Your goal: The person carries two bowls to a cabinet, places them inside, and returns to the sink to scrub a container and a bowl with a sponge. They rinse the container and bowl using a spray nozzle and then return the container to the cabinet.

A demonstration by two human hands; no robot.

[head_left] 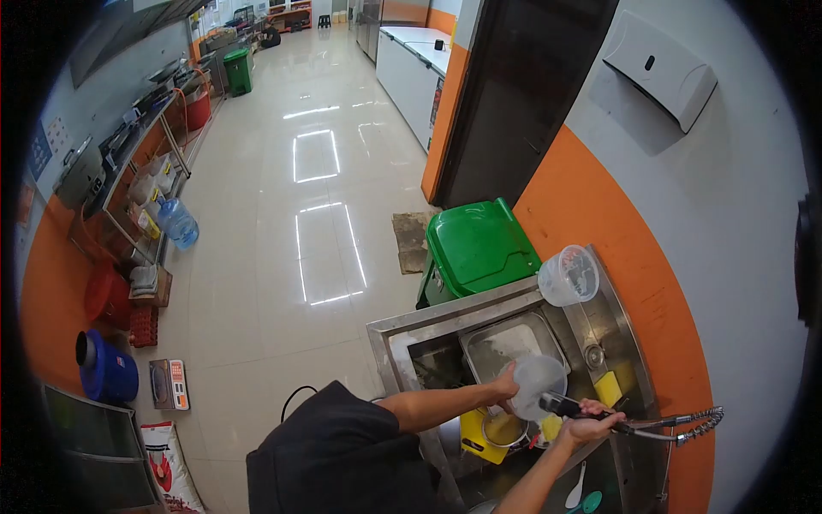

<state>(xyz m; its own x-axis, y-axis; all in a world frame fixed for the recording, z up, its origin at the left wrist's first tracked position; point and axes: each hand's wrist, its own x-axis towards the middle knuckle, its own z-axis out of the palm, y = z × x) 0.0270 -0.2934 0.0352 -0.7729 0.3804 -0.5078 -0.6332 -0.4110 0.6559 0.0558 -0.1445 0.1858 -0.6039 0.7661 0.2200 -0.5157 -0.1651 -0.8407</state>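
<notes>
My left hand (pixel 507 387) grips a translucent round plastic tub (pixel 539 383) by its side, holding it tilted over the sink. In my right hand (pixel 591 425) is a black spray head (pixel 561 405), its nozzle pointed at the tub's mouth. A coiled metal hose (pixel 700 425) runs from the spray head to the right. Below the tub are a round strainer or bowl (pixel 503 428) and a yellow tray-like item (pixel 482 448). Farther back in the basin rests a rectangular steel pan (pixel 514 334). A white spoon (pixel 576 486) and a green utensil (pixel 591 501) lie at the near end.
On the sink ledge sit a yellow sponge (pixel 608 388) and a clear bucket (pixel 568 276). A green lidded bin (pixel 481 248) stands against the sink's far side. Across the tiled floor (pixel 257 283) are a scale (pixel 169 384), a blue barrel (pixel 109 368) and a water jug (pixel 177 223).
</notes>
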